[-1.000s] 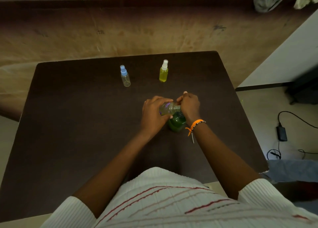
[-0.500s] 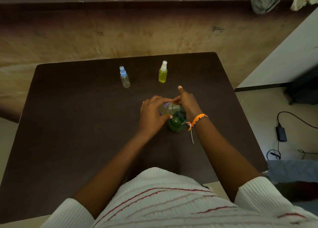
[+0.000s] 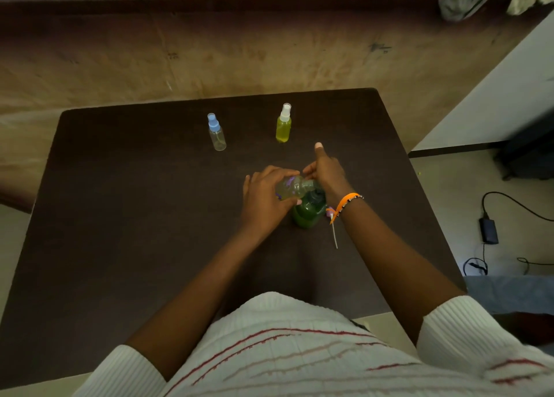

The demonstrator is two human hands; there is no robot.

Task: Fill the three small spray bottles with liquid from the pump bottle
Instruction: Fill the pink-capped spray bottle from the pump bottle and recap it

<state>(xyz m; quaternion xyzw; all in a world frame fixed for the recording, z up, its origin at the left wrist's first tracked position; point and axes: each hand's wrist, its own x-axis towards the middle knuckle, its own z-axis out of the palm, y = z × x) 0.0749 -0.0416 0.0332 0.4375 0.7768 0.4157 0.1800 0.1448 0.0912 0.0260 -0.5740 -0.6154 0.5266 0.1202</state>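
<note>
No label or writing could be read on any bottle. At frame centre your left hand (image 3: 263, 198) gripped a small clear bottle (image 3: 295, 187), tilted over the green pump bottle (image 3: 308, 212) on the dark table (image 3: 120, 216). Your right hand (image 3: 325, 173) rested on the pump top, its grip unclear, one finger now pointing straight out where it was curled a second earlier.

- Your left hand (image 3: 263, 198) grips a small clear bottle (image 3: 295, 188), tilted over the green pump bottle (image 3: 308, 212).
- Your right hand (image 3: 325, 173) rests on the pump top, thumb raised.
- Two capped spray bottles, one clear (image 3: 216, 132) and one yellow (image 3: 283, 123), stand farther back on the dark table (image 3: 120, 201).
</note>
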